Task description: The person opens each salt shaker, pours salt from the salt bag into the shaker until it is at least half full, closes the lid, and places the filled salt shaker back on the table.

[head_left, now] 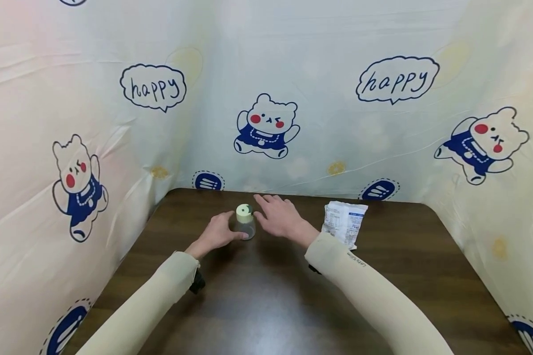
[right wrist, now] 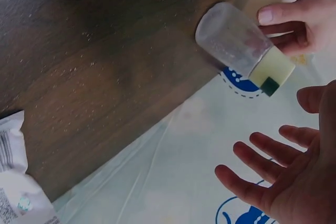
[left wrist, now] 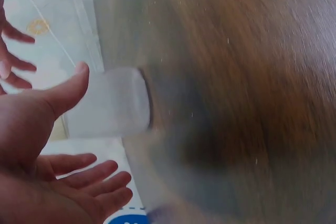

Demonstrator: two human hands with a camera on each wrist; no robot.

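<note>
A clear bottle with a pale green cap [head_left: 246,228] stands upright on the brown table. My left hand [head_left: 217,231] is at its left side, thumb near the base and fingers spread; whether the thumb touches it I cannot tell. The left wrist view has the bottle [left wrist: 110,103] beyond the thumb of the left hand [left wrist: 63,145], whose fingers are relaxed. To the right of the bottle, my right hand [head_left: 281,217] has its fingers extended. The right wrist view puts a gap between the bottle [right wrist: 231,38] and the right hand [right wrist: 283,171], which holds nothing.
A white printed packet [head_left: 344,222] lies on the table [head_left: 266,305] to the right of the right hand, partly behind the forearm. Pale cloth [head_left: 320,148] with bear drawings hangs behind the table and on both sides.
</note>
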